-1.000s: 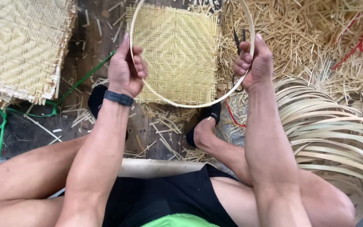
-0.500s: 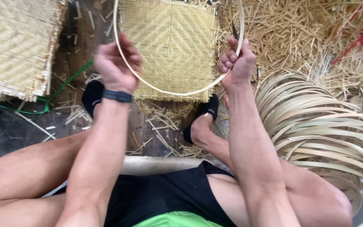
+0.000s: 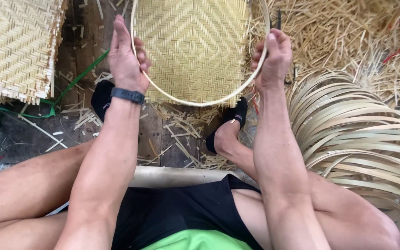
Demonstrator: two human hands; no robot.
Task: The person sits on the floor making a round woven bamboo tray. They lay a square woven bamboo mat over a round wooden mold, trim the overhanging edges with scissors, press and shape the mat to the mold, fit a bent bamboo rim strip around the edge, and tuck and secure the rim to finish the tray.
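Fingers of both hands (left (image 3: 125, 58), right (image 3: 273, 58)) clasp the bamboo hoop (image 3: 200, 103) above the woven mat (image 3: 193, 44).

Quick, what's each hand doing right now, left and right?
Left hand: closed on the bamboo hoop at its left side.
Right hand: closed on the same hoop at its right side.

The pale bamboo hoop (image 3: 200, 103) I'm holding curves across the upper middle of the frame, thin and round, its top cut off, over the square woven mat (image 3: 195, 46) lying flat.
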